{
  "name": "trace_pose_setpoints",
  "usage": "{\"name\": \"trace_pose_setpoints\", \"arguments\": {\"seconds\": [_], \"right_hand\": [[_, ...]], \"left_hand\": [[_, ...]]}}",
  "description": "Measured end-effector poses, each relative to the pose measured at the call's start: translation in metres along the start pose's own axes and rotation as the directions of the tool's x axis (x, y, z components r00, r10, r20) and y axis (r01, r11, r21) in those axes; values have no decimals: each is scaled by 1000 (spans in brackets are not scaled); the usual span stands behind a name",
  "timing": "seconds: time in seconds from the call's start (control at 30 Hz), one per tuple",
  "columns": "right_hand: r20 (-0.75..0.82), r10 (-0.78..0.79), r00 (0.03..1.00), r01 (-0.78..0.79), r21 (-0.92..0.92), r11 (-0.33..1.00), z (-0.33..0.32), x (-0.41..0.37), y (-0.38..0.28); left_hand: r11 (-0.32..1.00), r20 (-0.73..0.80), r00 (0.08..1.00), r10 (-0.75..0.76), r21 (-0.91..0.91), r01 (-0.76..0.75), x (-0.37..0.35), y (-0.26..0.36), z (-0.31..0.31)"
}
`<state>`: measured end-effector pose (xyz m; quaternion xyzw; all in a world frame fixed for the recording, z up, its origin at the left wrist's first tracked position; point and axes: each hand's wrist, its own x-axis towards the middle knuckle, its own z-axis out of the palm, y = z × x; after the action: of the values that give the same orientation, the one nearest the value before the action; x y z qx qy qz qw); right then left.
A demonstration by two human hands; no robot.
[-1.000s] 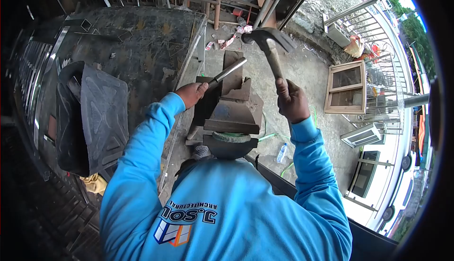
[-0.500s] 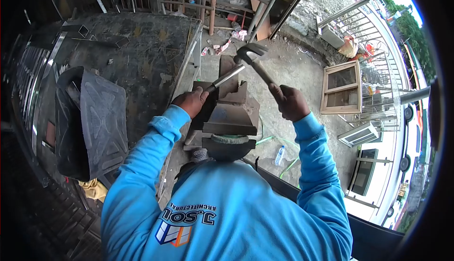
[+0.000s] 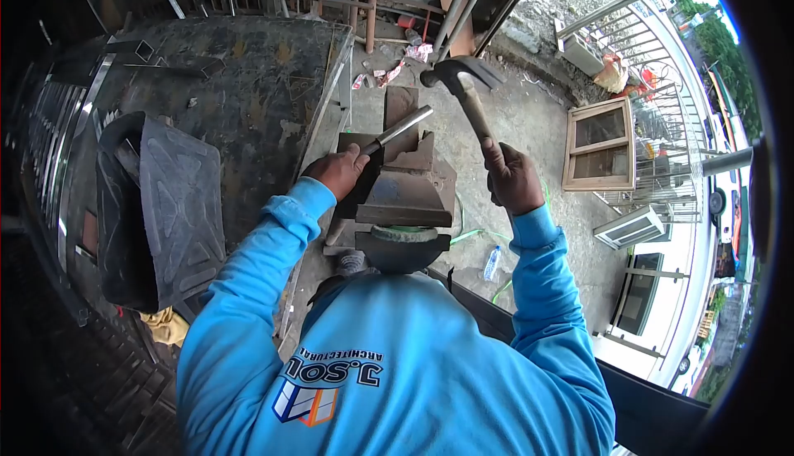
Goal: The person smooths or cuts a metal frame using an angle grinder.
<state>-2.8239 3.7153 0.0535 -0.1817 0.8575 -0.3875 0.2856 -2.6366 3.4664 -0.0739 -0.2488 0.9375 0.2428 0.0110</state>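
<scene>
- Head view: the vise [image 3: 405,195] stands at the edge of the dark bench [image 3: 248,84], right in front of the person.
- The left hand [image 3: 337,171] sits at the vise's left side, fingers wrapped shut around the lower end of a shiny metal rod [image 3: 399,131]. The rod slants up and away across the top of the vise. Whether the vise clamps it or it only rests there, I cannot tell.
- The right hand [image 3: 513,176], to the right of the vise, is closed in a full fist round the bottom of the handle of a hammer [image 3: 470,96]. The hammer head hangs above and beyond the vise, clear of the rod's far tip.
- Judged from this, the step in hand is the top of a swing, with the hammer lifted and the rod braced.
- A blow would call for bringing the head down squarely on the rod's free end. The left hand must hold the slant steady, its fingers well below the strike point.
- Left of the vise a black ribbed case [image 3: 165,208] lies on the bench. To the right, on the concrete floor, a wooden window frame [image 3: 600,143] leans, and a plastic bottle [image 3: 491,263] lies nearer the vise.
</scene>
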Motion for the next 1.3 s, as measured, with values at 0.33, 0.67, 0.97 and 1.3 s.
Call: {"name": "trace_pose_setpoints", "arguments": {"seconds": [0.33,0.67,0.97,1.3], "right_hand": [[-63,27,998,-13,225,974,-18,-8,7],[0,-44,999,43,193,980,-15,-27,8],[-59,-268,961,275,230,934,-14,-33,-51],[86,-203,975,186,171,968,9,-17,-24]], "left_hand": [[999,-159,986,47,-8,-49,-3,-16,18],[997,-228,973,24,-65,-40,-38,-22,-8],[852,92,996,15,-522,35,-22,-40,-5],[692,421,895,-146,-603,396,-9,-41,-22]]}}
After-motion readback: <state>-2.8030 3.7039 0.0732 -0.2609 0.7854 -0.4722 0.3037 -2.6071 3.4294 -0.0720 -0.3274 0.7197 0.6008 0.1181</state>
